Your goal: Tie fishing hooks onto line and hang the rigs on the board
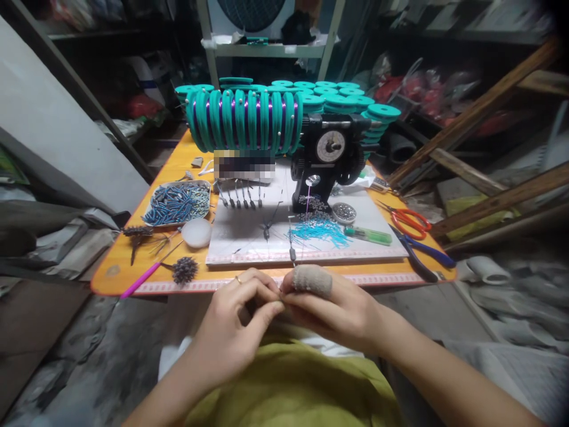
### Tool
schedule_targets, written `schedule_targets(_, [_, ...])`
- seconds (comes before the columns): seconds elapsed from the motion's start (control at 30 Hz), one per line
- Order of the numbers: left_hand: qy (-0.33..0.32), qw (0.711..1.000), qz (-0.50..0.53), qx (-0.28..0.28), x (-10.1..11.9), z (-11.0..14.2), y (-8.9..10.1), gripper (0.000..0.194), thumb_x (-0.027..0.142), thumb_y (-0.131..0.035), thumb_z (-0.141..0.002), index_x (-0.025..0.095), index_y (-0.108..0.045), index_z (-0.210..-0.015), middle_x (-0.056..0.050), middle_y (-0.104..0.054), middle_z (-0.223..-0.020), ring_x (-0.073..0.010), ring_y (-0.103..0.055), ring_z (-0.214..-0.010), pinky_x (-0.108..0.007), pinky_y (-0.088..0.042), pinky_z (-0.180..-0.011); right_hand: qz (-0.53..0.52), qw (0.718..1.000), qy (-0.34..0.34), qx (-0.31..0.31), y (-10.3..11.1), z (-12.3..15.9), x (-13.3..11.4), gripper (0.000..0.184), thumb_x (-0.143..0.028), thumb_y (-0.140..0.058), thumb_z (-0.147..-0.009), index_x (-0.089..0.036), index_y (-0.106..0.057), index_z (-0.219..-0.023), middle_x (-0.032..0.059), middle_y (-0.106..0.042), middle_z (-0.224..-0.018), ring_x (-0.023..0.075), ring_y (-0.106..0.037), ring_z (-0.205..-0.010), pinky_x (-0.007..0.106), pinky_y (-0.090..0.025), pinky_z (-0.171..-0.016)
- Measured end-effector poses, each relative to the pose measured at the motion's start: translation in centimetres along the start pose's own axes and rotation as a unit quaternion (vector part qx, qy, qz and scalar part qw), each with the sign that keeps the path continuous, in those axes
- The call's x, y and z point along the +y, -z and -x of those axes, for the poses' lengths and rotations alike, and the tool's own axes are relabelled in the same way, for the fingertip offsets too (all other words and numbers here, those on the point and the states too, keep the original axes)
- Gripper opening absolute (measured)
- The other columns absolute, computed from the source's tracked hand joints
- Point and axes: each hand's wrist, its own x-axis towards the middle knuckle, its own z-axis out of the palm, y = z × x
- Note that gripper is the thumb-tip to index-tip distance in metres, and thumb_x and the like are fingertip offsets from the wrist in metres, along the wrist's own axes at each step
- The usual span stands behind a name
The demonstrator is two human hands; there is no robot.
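My left hand and my right hand meet fingertip to fingertip at the table's front edge, both pinched closed. Between them seems to be the end of a thin fishing line, too fine to see clearly. A grey sinker sits on that line just above my right fingers. A grey finger sleeve wraps a finger of my right hand; a ring is on my left. Behind, a white board carries a dark sinker with swivel wires and loose bright-blue pieces.
Teal line spools fill a rack beside a black machine. To the left are a tray of blue-grey pieces, a white lid and a pink-handled tool. Blue-handled pliers and orange-handled scissors lie right.
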Motion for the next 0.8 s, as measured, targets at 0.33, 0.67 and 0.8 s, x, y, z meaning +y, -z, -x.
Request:
schedule_targets(0.33, [0.108,0.918,0.339,0.175,-1.3,0.7,-1.2,0.018,0.035,-0.074,-0.079,0.018,-0.067,-0.08,-0.001,-0.064,-0.098,-0.0046,-0.064,-0.081,-0.012,-0.056,-0.071,0.049,0.984,-0.107,0.133,-0.7,0.0,-1.4,0.016,-0.011,-0.068,-0.071,-0.01,-0.064,-0.086,0.0027,-0.061,-0.096,-0.0043,-0.056,-0.1,0.006,-0.051,-0.091])
schedule_targets(0.67, [0.299,0.761,0.565,0.111,-0.3,-0.8,-3.6,0.045,0.038,-0.095,-0.053,0.014,-0.068,-0.079,0.006,-0.057,-0.056,0.0019,-0.044,-0.042,-0.007,-0.035,-0.036,-0.003,0.984,-0.096,0.148,-0.9,0.1,-2.0,0.02,-0.008,-0.068,-0.07,-0.009,-0.062,-0.089,0.0038,-0.06,-0.096,-0.003,-0.057,-0.104,0.005,-0.053,-0.092])
schedule_targets(0.8, [0.277,0.769,0.565,0.112,-0.3,-1.2,-3.4,0.042,0.037,-0.094,-0.054,0.015,-0.067,-0.076,0.007,-0.056,-0.056,0.0014,-0.045,-0.041,-0.007,-0.037,-0.035,-0.005,0.983,-0.115,0.145,-1.0,0.0,-2.0,0.016,-0.009,-0.067,-0.071,-0.009,-0.063,-0.087,0.0037,-0.061,-0.096,-0.0039,-0.057,-0.101,0.005,-0.052,-0.091])
